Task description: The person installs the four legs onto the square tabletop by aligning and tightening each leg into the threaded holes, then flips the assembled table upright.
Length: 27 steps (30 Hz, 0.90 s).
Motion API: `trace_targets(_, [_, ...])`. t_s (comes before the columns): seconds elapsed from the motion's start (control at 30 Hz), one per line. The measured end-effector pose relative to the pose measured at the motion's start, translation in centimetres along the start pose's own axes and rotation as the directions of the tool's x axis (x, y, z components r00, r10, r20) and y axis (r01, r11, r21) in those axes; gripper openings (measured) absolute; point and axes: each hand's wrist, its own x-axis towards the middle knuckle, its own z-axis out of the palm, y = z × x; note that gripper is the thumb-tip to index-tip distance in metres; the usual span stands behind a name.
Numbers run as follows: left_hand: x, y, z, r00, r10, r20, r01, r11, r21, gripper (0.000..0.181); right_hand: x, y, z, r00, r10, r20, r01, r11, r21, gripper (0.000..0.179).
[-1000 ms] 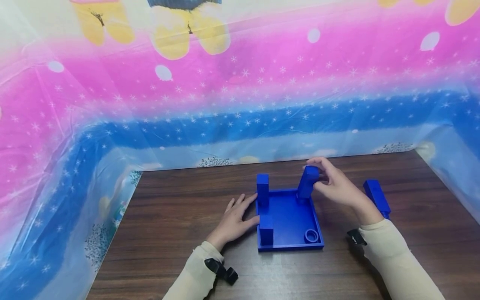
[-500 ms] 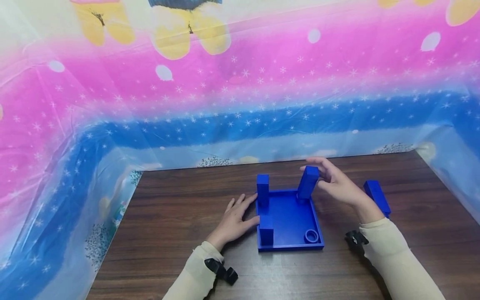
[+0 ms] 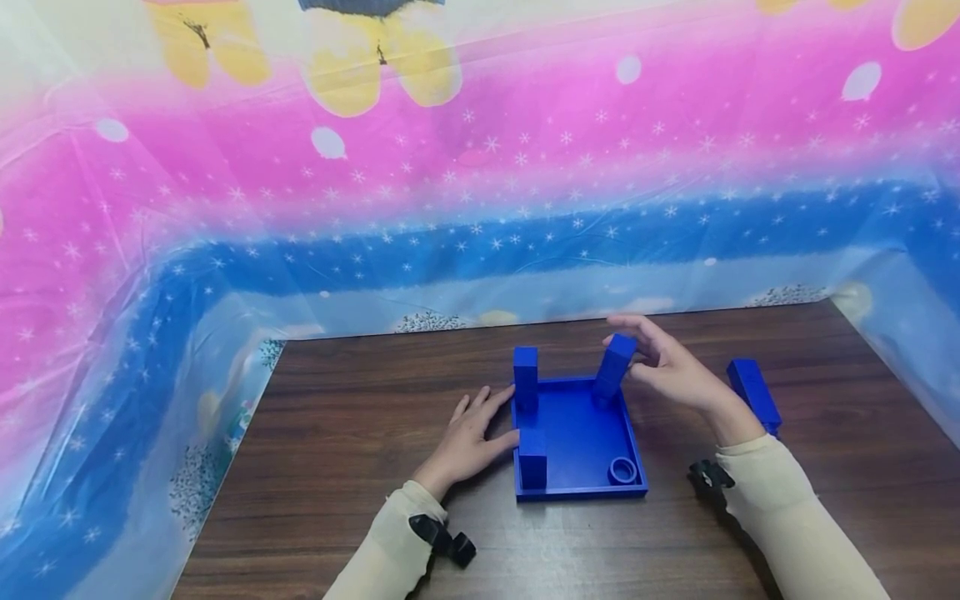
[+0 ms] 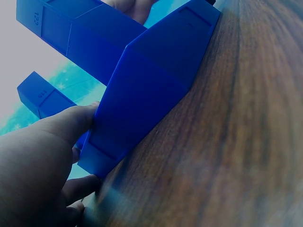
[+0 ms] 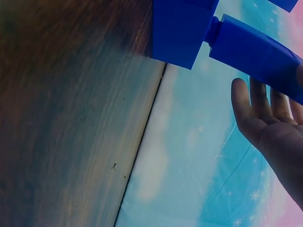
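Note:
A square blue tray-like base (image 3: 573, 433) with a low rim lies on the table. Upright blue square legs stand at its far left (image 3: 526, 379) and near left (image 3: 533, 460) corners. My left hand (image 3: 468, 446) rests against the base's left wall (image 4: 137, 99), thumb and fingers spread. At the far right corner a third leg (image 3: 617, 362) leans to the right; my right hand (image 3: 682, 379) pinches its upper part. In the right wrist view a narrow round neck (image 5: 214, 30) shows between that leg and the base. A round socket (image 3: 622, 472) sits in the near right corner.
Another blue leg (image 3: 753, 392) lies on the wooden table (image 3: 360, 433), right of the right hand, partly hidden by the wrist. A printed curtain (image 3: 480, 233) hangs behind the table's far edge. Both wrists wear black straps.
My right fingers loosen from the far right leg, then the thumb comes back against it. That leg turns a little and leans slightly more. The left hand and base stay put.

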Motion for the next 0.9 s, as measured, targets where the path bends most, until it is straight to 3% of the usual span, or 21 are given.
trace_targets(0.23, [0.03, 0.08, -0.15, 1.000, 0.001, 0.003, -0.001, 1.000, -0.001, 0.072, 0.12, -0.46, 0.37, 0.999, 0.034, -0.010, -0.035, 0.995, -0.092, 0.064])
trace_targets(0.9, [-0.09, -0.04, 0.12, 1.000, -0.007, -0.006, 0.007, 1.000, 0.008, 0.072, 0.02, -0.87, 0.45, 0.995, 0.088, -0.047, -0.094, 0.982, -0.164, 0.064])
